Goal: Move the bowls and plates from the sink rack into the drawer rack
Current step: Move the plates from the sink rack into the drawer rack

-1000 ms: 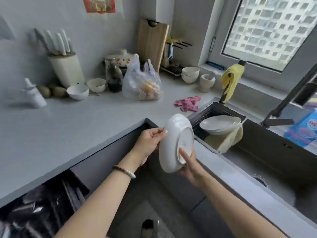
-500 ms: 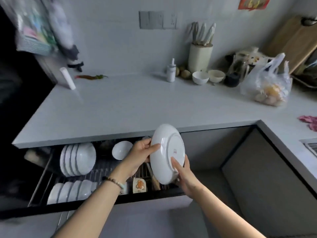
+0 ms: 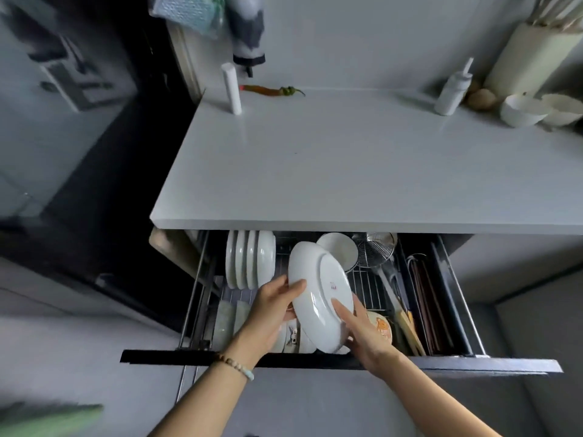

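While both hands grip it by the rim, a white oval plate (image 3: 318,294) stands on edge over the open drawer rack (image 3: 366,288), its underside turned to the camera with a small red mark near the middle. The left hand (image 3: 271,310) is clamped on the near left rim, thumb over the edge; the right hand (image 3: 362,329) is closed on the lower right rim, a finger lying flat across the plate's base. A bead bracelet (image 3: 235,365) circles the left wrist.

Inside the rack, a row of white plates (image 3: 250,258) stands upright at the back left, a white bowl (image 3: 340,250) and a wire strainer (image 3: 373,249) sit behind the held plate, and chopsticks (image 3: 426,304) lie in the right compartment. Above, the pale countertop (image 3: 347,171) carries a red chilli (image 3: 271,90), a white bottle (image 3: 452,89) and two bowls (image 3: 536,110) at the far right.

Compared with half a second ago, the plate sits lower and nearer the rack, and the view has tipped downward.
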Demonstrator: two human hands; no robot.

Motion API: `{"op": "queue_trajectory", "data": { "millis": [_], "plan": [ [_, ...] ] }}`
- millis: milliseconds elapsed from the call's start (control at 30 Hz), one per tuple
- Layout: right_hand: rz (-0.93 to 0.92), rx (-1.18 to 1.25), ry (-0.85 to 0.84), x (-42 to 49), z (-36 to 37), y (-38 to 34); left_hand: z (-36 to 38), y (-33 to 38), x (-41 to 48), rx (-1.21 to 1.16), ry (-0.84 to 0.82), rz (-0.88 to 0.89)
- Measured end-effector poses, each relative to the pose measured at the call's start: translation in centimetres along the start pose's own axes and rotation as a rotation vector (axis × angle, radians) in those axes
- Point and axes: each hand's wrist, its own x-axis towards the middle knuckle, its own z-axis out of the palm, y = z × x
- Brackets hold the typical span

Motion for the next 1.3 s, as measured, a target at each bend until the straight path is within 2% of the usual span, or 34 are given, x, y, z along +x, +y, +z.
{"op": "queue_trajectory", "data": {
  "millis": [267, 400, 467, 633, 733, 900, 1067, 1300],
  "plan": [
    [-0.077, -0.2, -0.019, 4.5, 3.3, 0.3, -4.8, -1.0, 3.2, -0.202, 0.073, -0.029],
    [-0.182, -0.472, -0.062, 7.1, 4.8, 1.8, -5.5, -2.3, 4.9, -0.245, 0.096, -0.047],
    [-0.219, -0.534, -0.038, 8.3, 4.9, 2.2, -5.8, -2.7, 6.2, -0.231, 0.083, -0.041],
    [-0.261, -0.414, -0.068, 11.4, 3.5, 3.1, -5.4, -3.5, 10.0, -0.134, -0.007, -0.006],
    [-0.258, -0.353, -0.11, 13.7, 3.1, 3.4, -5.7, -3.9, 12.2, -0.088, -0.003, 0.002],
    [-0.265, -0.38, -0.127, 17.8, 3.2, 4.2, -6.7, -3.7, 15.0, 0.003, 0.027, 0.016],
    [-0.249, -0.338, -0.173, 20.9, 3.8, 4.7, -7.8, -3.4, 17.0, 0.056, -0.039, 0.076],
    [-0.224, -0.298, -0.224, 23.3, 4.3, 5.3, -8.9, -3.6, 18.7, 0.168, -0.051, 0.121]
  ]
}}
